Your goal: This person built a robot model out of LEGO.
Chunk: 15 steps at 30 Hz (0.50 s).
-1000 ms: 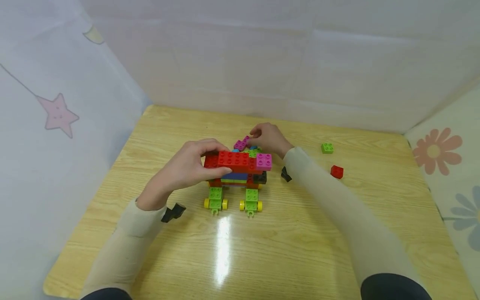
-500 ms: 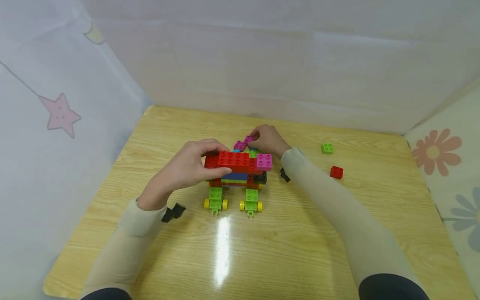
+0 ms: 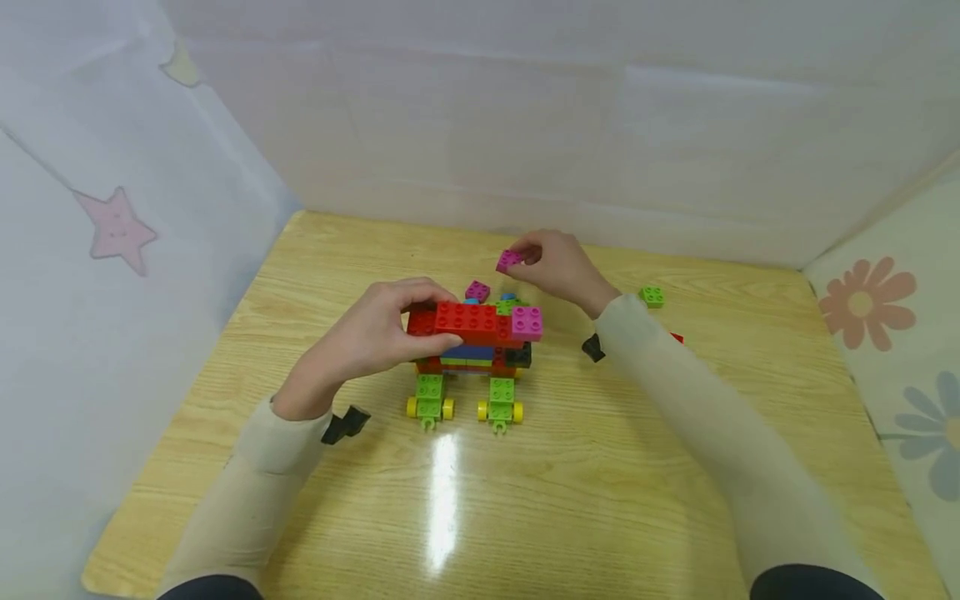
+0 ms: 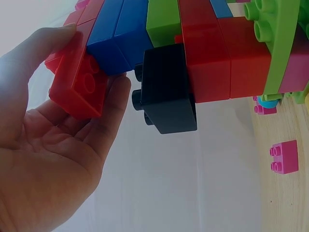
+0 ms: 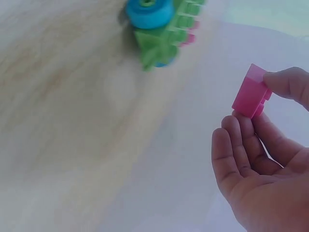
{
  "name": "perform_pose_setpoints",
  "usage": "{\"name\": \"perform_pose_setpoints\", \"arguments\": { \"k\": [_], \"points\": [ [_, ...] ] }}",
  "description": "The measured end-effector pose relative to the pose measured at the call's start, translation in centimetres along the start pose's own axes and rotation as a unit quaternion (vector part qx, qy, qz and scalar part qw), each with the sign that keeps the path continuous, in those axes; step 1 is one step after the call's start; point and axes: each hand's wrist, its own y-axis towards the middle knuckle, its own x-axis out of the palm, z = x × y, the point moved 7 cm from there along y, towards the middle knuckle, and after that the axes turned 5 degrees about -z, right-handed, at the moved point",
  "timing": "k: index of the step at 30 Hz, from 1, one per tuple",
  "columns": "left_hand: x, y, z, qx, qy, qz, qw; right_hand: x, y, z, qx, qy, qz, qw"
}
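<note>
A wheeled toy of building bricks [image 3: 468, 321] stands mid-table, with red, blue, green and black bricks on green bases with yellow wheels. My left hand [image 3: 375, 333] grips the left end of its top, thumb in front and fingers behind. In the left wrist view the thumb and fingers hold a red brick [image 4: 79, 72] of this top layer, near a black brick [image 4: 166, 87]. Behind the toy, my right hand [image 3: 558, 262] pinches a magenta brick [image 3: 509, 261] between thumb and fingers, clear of the table. A second magenta brick [image 3: 477, 291] lies behind the toy.
To the right are a green brick [image 3: 652, 296] and a red brick [image 3: 677, 337], the latter partly covered by the right sleeve. White cloth [image 3: 480, 133] hangs behind the table and at both sides. A small black part [image 3: 347, 425] shows at the left wrist.
My right hand has lifted one magenta brick off from beside the other and carried it back and slightly right. The left hand and the toy stay in place.
</note>
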Motion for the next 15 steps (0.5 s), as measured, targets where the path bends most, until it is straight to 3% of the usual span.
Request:
{"name": "perform_pose_setpoints", "arguments": {
  "k": [7,15],
  "points": [
    [-0.1,-0.1,0.0,-0.004,0.003,-0.001,1.0,-2.9,-4.0,-2.0,-0.02,0.0,0.006,0.9998],
    [-0.1,-0.2,0.0,-0.006,0.01,-0.001,0.9999,-4.6,-9.0,-4.1,-0.06,0.01,0.014,0.998]
  ]
}}
